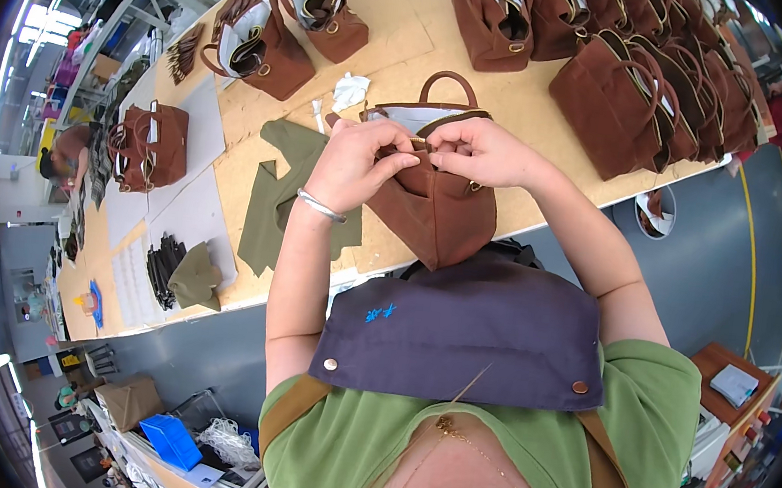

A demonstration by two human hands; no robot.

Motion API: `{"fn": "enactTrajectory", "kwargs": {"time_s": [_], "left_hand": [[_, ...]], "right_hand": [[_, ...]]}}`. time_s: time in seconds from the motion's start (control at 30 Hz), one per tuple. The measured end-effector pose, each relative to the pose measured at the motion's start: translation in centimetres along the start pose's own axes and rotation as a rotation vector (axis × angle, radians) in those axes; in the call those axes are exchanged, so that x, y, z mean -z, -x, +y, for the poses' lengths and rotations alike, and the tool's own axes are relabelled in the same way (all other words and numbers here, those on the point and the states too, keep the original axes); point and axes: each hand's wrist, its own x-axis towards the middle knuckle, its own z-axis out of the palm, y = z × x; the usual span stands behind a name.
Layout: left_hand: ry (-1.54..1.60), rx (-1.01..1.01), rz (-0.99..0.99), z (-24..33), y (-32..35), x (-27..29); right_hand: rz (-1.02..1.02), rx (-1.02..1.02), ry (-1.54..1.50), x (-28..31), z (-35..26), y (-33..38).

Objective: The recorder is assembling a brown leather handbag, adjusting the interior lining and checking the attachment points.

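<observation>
A brown handbag (436, 213) with a raised loop handle and pale lining stands at the table's front edge, close to my body. My left hand (357, 161) is closed in a pinch at the bag's top edge, thumb and forefinger together. Beside it, my right hand (485, 151) pinches the same rim from the other side. A small gold-coloured piece shows between the fingertips; its exact kind is hidden. Under my left forearm lies an olive-green cloth (273, 200), with a crumpled white scrap (351, 91) beyond it.
Several brown handbags (612, 101) crowd the table's right side. Two more open ones (272, 59) stand at the far left, another (153, 148) nearer. Dark strips (163, 269) and a folded olive cloth (196, 277) lie front left. A waste bin (655, 213) stands on the floor at right.
</observation>
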Motion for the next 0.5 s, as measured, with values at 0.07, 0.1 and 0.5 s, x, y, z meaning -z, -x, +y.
{"fn": "enactTrajectory", "kwargs": {"time_s": [0.07,0.1,0.5], "left_hand": [[-0.003,0.009,-0.001,0.2,0.0,0.1],[-0.004,0.015,-0.004,0.2,-0.1,0.0],[-0.051,-0.003,0.039,0.4,-0.1,-0.3]], "right_hand": [[-0.002,0.002,0.038,0.1,0.1,-0.1],[-0.003,0.002,0.054,0.2,0.3,-0.1],[-0.011,-0.016,0.15,0.2,-0.4,0.0]]}}
